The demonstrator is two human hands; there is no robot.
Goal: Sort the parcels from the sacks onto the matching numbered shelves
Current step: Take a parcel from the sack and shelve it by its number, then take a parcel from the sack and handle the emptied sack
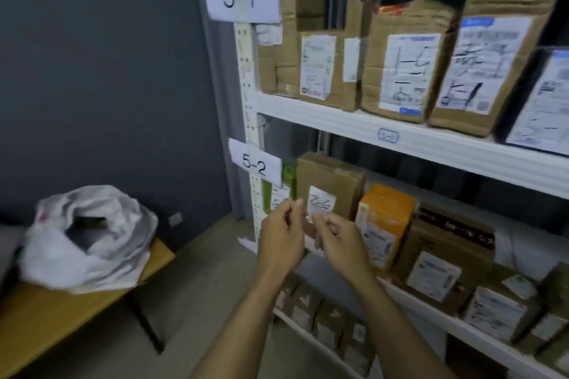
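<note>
A dark grey-blue wall (pixel 107 71) fills the left and far side, matt and plain, with a small pale socket (pixel 175 219) set low near the floor. The floor (pixel 212 280) is smooth and light beige. At the near left stands a table (pixel 46 317) with a yellowish wooden top and a thin black leg (pixel 144 320). On the right rises a white metal shelving rack (pixel 246 71), its perforated upright just beside a lighter grey strip of wall (pixel 215 101). The light is dim, darker behind the rack.

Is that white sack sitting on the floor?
No, the white sack rests on top of the wooden table, well above the floor.
</note>
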